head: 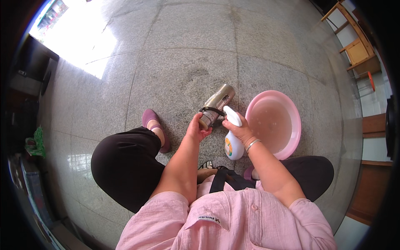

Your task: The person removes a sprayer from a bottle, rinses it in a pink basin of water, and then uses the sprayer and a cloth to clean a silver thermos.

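A shiny metal cylinder [221, 97], like a flask, with a black band or handle around its middle, is tilted in front of me. My left hand [198, 128] grips its near end, which has a yellowish-brown rim. A white spray bottle [233, 146] with a white trigger head and a coloured label is held by the neck in my right hand [239, 126]. The nozzle is close to the cylinder's black band. Right beside my right hand stands a pink plastic basin [296, 125] holding cloudy brownish water with a few bubbles.
Grey speckled floor tiles [184, 72] lie around, with a dark wet-looking patch beyond the cylinder. My shoe [150, 117] is at the left. Wooden furniture [357, 51] stands at the far right. A green net-like thing [38, 142] lies at the left edge.
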Demonstrator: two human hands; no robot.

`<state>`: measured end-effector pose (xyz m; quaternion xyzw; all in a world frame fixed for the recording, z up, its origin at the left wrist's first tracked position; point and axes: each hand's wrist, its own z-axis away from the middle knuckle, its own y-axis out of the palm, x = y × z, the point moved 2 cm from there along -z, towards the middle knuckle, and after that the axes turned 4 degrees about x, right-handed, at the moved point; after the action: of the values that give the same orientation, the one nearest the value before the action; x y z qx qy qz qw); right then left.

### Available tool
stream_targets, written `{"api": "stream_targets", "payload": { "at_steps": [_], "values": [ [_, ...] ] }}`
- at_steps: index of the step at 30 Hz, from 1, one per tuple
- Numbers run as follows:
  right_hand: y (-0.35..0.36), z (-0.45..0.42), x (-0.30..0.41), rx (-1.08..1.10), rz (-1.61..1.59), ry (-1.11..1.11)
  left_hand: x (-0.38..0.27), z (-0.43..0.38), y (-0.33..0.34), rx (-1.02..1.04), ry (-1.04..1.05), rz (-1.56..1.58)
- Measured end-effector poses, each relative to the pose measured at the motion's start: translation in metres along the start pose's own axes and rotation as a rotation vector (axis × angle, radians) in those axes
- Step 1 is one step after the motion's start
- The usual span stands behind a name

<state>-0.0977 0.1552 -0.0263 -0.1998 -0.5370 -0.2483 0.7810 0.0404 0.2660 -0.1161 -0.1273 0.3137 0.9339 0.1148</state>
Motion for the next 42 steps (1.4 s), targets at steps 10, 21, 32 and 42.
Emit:
{"api": "stream_targets", "payload": {
  "at_steps": [10,21,32,42],
  "values": [
    [-0.003,-0.005,-0.016,-0.098,-0.309,0.176,-0.001,0.000,0.003,-0.033,0.062,0.053],
    [0.004,-0.047,-0.045,-0.061,-0.490,0.255,-0.010,0.006,0.008,-0.055,-0.007,-0.008],
    [0.032,-0.054,0.070,0.167,-0.392,-0.079,-0.005,-0.016,-0.020,-0.049,0.045,-0.060],
    [-0.015,-0.032,0.037,0.077,-0.407,0.008,-0.006,-0.001,-0.001,-0.085,0.000,-0.100]
  ]
}}
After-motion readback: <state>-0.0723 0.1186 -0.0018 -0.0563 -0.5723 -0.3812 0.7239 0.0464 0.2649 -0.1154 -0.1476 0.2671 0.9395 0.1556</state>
